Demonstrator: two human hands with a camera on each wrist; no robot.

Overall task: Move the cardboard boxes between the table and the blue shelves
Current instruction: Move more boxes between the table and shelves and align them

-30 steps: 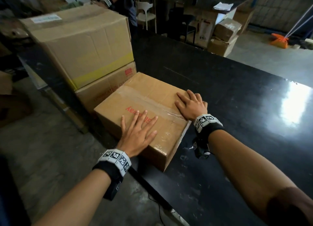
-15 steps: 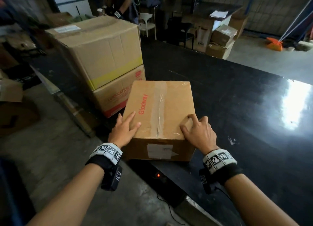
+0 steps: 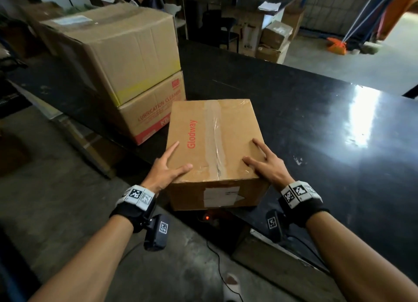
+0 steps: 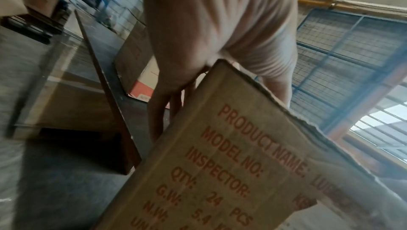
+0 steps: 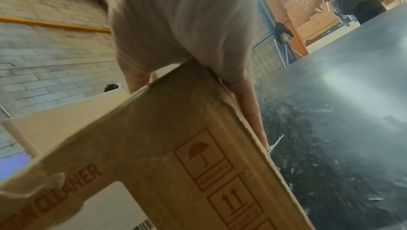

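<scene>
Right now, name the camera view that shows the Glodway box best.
The head view: the Glodway box shows whole, with its taped top, red print and labelled near face. The left wrist view gives only a close-up of one printed side; the right wrist view only a corner with handling symbols and a white label.

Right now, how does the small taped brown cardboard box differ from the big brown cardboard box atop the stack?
The small taped box is narrower than the big box and bears red "Glodway" print; the big box has a yellow band. Left hand and right hand press the small box, not the big box. Both cardboard.
</scene>
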